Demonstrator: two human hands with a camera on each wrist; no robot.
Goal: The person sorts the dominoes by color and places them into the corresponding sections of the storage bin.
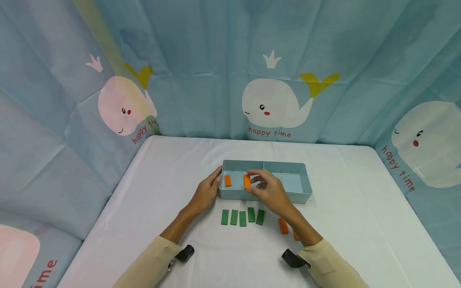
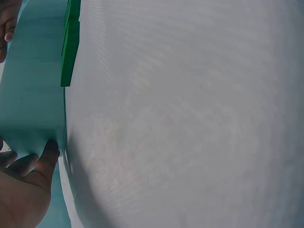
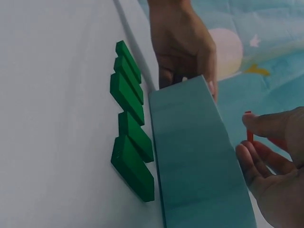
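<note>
A light blue two-compartment box [image 1: 264, 195] stands on the table, and my left hand [image 1: 206, 195] grips its left end. The left wrist view has the fingers [image 2: 47, 159] of that hand against the end wall. Over the left compartment, my right hand [image 1: 268, 192] pinches an orange rectangular block [image 1: 246, 181] between thumb and fingertips. The right wrist view shows this block edge-on, above the rim. Another orange block [image 1: 227, 181] lies inside the left compartment, close to its left wall.
Several green blocks [image 1: 243, 219] form a row in front of the box. Two orange blocks [image 1: 283, 226] lie near my right forearm, one partly hidden under it. A white cloth [image 1: 345, 208] covers the table, and a blue whale-print curtain [image 1: 201, 104] hangs behind it.
</note>
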